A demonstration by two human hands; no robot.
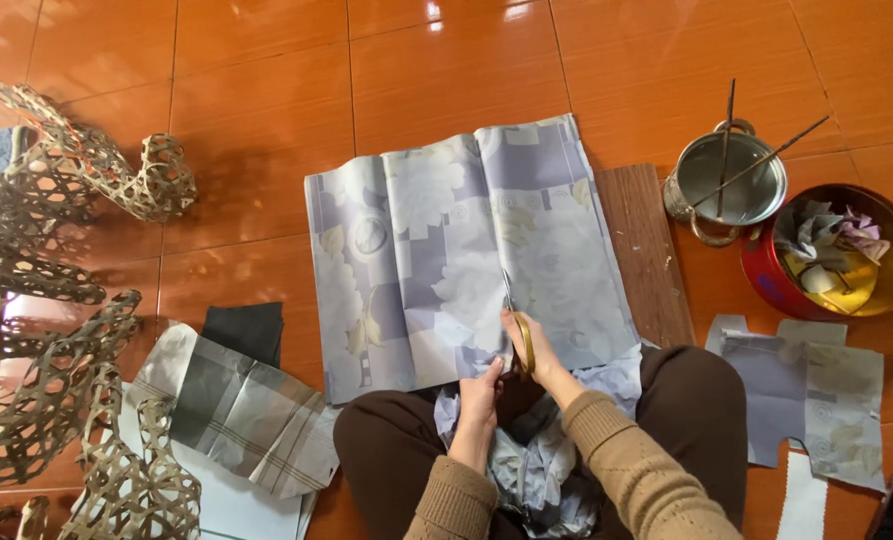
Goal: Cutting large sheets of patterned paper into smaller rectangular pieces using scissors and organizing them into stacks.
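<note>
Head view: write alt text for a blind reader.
A seated person's right hand cuts floral fabric on an orange tile floor with scissors, the left hand holding its edge. Woven bamboo strips lie left; a metal pot and red tin right.

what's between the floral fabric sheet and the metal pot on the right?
A dark brown wooden board lies flat on the floor between the floral fabric and the metal pot, its left edge partly under the fabric. The head view shows this.
</note>
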